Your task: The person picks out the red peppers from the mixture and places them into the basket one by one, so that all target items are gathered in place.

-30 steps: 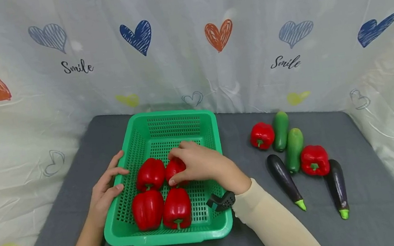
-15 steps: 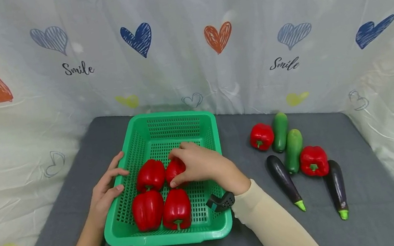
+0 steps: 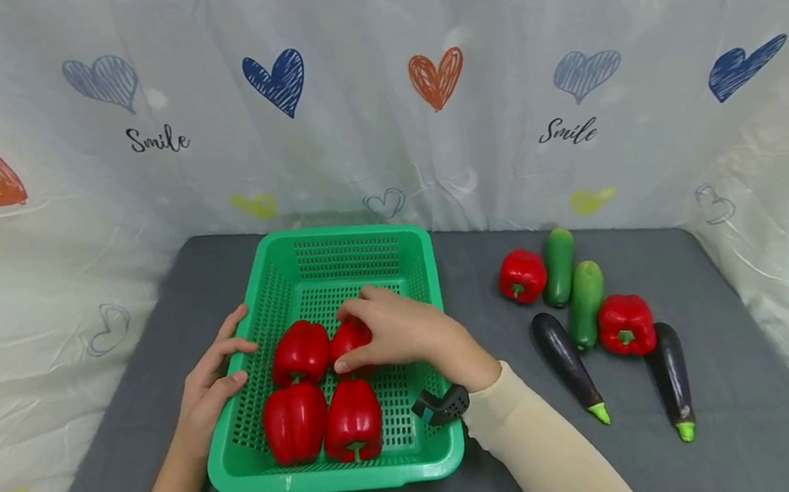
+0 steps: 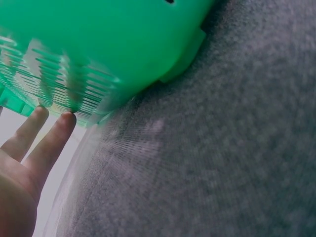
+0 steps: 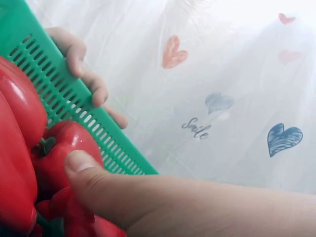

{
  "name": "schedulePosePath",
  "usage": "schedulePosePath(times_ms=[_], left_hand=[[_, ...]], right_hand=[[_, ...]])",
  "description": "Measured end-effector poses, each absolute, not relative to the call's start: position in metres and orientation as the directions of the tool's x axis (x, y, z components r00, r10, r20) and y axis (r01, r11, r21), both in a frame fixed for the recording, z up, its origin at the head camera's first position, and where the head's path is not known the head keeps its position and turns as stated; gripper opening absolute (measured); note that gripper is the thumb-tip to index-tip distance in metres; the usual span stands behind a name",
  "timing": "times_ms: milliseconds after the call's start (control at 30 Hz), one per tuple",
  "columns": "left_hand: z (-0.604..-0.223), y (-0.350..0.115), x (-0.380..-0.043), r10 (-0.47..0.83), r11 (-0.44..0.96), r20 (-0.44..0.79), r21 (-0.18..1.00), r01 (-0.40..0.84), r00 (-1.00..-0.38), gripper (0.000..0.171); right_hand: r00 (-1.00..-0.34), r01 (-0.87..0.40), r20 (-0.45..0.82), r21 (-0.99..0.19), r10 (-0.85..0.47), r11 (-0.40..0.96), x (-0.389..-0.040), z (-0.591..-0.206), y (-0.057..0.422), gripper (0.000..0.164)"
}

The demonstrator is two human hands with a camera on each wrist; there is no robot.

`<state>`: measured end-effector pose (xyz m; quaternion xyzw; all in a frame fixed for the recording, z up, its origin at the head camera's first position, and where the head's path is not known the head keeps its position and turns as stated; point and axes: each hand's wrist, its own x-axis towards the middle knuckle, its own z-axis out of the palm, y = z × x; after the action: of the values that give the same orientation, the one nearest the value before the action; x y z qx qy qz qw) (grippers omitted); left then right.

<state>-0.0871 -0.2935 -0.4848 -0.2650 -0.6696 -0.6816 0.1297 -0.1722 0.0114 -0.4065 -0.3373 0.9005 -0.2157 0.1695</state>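
Observation:
A green plastic basket (image 3: 366, 477) with slotted walls stands on the grey table. My left hand (image 3: 206, 390) holds its left rim, the thumb and a finger over the edge; in the left wrist view, two fingertips (image 4: 65, 121) lie against the slotted outer wall. Inside the basket, my right hand (image 3: 402, 329) grips a red bell pepper (image 3: 349, 338), partly covered by the fingers and thumb. Beside it sit three more red bell peppers: one behind left (image 3: 299, 352), one front left (image 3: 295, 424) and one in front (image 3: 353, 422), stem toward me.
Right of the basket lie two red bell peppers (image 3: 522, 276) (image 3: 626, 324), two green cucumber-like vegetables (image 3: 560, 267) (image 3: 588, 304) and two eggplants (image 3: 565, 361) (image 3: 671, 375). A white curtain (image 3: 366, 149) printed with hearts hangs behind the table. Black wrist cameras (image 3: 441, 406) sit on both wrists.

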Motion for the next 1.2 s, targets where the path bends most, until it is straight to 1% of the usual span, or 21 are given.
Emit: schedulePosePath(times_ms=[100,300,633,1033,1200], left_hand=[[-0.4849,-0.2935,-0.0876,0.182,-0.062,0.524,0.851,0.522,-0.832,0.031],[-0.4866,-0.2933,-0.0896,0.186,-0.077,0.557,0.829,0.554,-0.809,0.034],[-0.4866,-0.2939,-0.0894,0.183,-0.066,0.554,0.831,0.552,-0.812,0.033],[-0.4871,-0.2923,-0.0891,0.175,-0.081,0.571,0.820,0.566,-0.802,0.034],[-0.4875,-0.2924,-0.0892,0.175,-0.083,0.570,0.821,0.565,-0.803,0.034]], right_hand=[[-0.719,-0.533,-0.149,-0.509,-0.679,0.676,-0.1721,-0.4067,0.0123,0.071],[-0.721,-0.533,-0.149,-0.505,-0.677,0.678,-0.1734,-0.4081,0.0127,0.069],[-0.726,-0.536,-0.144,-0.494,-0.673,0.685,-0.1739,-0.4093,0.0118,0.065],[-0.725,-0.533,-0.150,-0.496,-0.672,0.686,-0.1726,-0.4076,0.0120,0.066],[-0.707,-0.553,-0.148,-0.495,-0.692,0.670,-0.1741,-0.4086,0.0123,0.067]])
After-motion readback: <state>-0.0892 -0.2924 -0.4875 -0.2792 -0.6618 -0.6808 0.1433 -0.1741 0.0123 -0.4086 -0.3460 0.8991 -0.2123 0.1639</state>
